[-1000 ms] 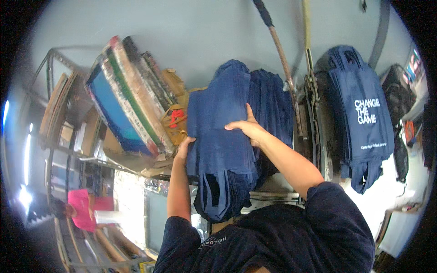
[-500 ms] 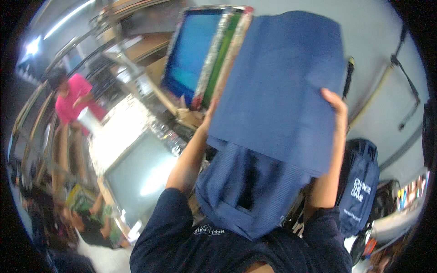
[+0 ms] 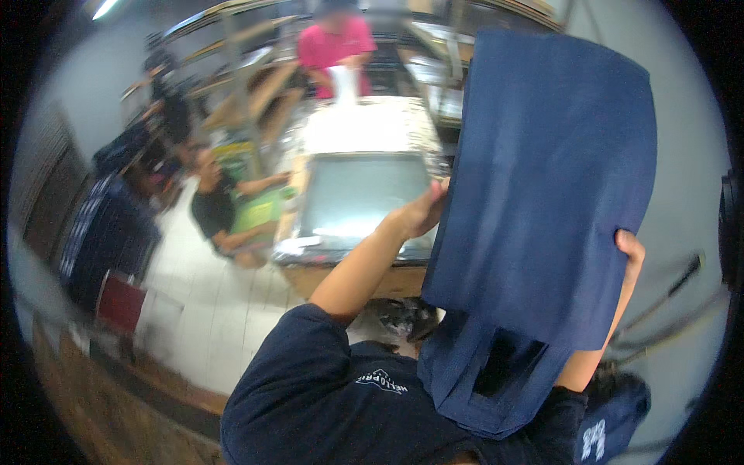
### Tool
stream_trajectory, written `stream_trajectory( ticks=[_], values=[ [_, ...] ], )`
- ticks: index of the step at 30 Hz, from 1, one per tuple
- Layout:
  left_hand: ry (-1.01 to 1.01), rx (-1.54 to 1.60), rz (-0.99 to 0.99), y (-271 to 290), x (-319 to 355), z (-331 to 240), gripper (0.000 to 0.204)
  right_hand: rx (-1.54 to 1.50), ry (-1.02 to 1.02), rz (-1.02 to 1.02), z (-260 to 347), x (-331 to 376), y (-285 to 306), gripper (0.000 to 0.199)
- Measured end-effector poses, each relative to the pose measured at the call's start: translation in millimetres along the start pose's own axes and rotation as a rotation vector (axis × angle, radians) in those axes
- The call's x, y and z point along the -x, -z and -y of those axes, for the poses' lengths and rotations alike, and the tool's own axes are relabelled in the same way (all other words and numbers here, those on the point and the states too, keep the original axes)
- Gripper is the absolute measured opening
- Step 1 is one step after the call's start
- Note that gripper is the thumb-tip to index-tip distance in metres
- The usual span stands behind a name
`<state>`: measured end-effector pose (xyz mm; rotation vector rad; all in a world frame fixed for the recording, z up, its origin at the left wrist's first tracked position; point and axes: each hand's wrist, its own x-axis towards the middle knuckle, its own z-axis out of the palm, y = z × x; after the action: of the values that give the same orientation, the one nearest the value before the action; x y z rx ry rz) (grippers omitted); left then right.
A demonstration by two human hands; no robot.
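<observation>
A large navy blue fabric tote bag (image 3: pixel 550 186) hangs before me, its flat body at the top and its looped handles (image 3: pixel 484 387) at the lower end near my chest. More than one layer shows along its left edge. My left hand (image 3: pixel 421 213) is at that edge, its fingertips passing behind the cloth. On the opposite edge my right hand (image 3: pixel 632 252) grips the bag, thumb on the front and the other fingers out of sight behind it.
Beyond my left arm stands a table with a glassy framed panel (image 3: pixel 364 198). A person in pink (image 3: pixel 337 50) is at its far end; another in black (image 3: pixel 213 205) sits at its left side. Shelves (image 3: pixel 256 85) line the back. Another navy bag (image 3: pixel 620 418) is at lower right.
My view has swung left, bringing the table and the people toward the middle. The bag, still between both hands, now appears farther right. The coloured frames behind it have left the view.
</observation>
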<state>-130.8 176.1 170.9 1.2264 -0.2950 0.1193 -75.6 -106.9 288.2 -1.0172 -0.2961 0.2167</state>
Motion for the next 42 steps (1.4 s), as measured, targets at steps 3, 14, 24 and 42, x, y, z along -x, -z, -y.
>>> stream_trajectory(
  ticks=[3, 14, 24, 42],
  values=[
    [-0.05, 0.0, -0.238, 26, 88, -6, 0.127, 0.032, -0.148, 0.418, -29, -9, -49, 0.074],
    [-0.437, 0.045, -0.906, 80, 403, 18, 0.12, 0.433, -0.593, 1.193, -173, 35, -273, 0.081],
    [-0.52, 0.134, -1.5, 103, 544, 4, 0.103, 0.455, -0.872, 1.477, -409, 130, -449, 0.093],
    [-0.189, 0.007, -1.763, 213, 708, -153, 0.108, 0.502, -1.311, 1.408, -594, 232, -629, 0.068]
  ],
)
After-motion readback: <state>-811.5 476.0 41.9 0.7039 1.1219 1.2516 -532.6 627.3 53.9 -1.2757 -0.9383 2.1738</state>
